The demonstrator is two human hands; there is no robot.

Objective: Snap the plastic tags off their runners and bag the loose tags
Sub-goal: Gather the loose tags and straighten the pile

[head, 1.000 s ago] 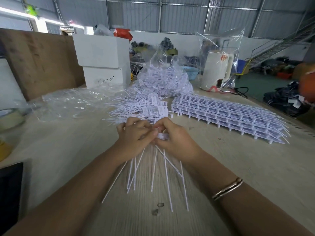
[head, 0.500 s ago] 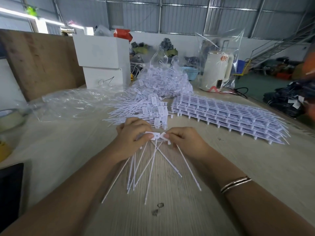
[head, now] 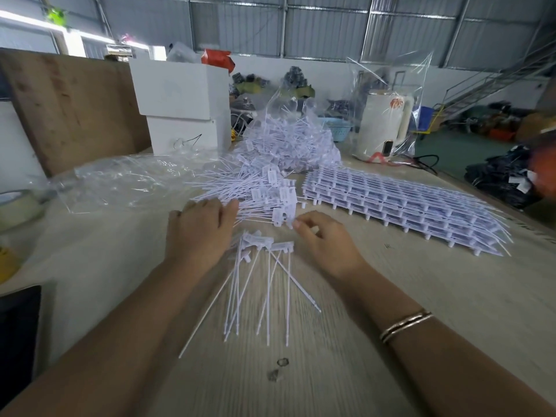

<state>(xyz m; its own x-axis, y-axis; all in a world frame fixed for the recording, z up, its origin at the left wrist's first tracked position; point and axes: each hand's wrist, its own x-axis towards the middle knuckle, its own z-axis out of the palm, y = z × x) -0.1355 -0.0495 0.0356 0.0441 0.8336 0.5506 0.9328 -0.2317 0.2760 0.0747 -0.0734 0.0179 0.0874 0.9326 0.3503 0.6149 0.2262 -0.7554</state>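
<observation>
A small bunch of loose white tags [head: 261,275] lies fanned out on the table between my wrists, tails pointing toward me. My left hand [head: 200,233] is flat, fingers straight, reaching over the near edge of a larger loose tag pile [head: 255,194]. My right hand [head: 323,240] has loosely curled fingers, and its fingertips touch a tag at the pile's right edge. A stack of unbroken tag runners [head: 400,206] lies to the right. A clear bag full of tags [head: 294,139] stands behind the pile.
An empty clear plastic bag [head: 126,179] lies at the left. A white box [head: 183,106] and a wooden board [head: 69,103] stand at the back left. A bagged white kettle [head: 385,121] stands at the back right. A tape roll [head: 16,206] sits at the far left.
Both hands have let go of the bunch of tags, which now lies on the table. They have moved forward to the near edge of the larger pile.
</observation>
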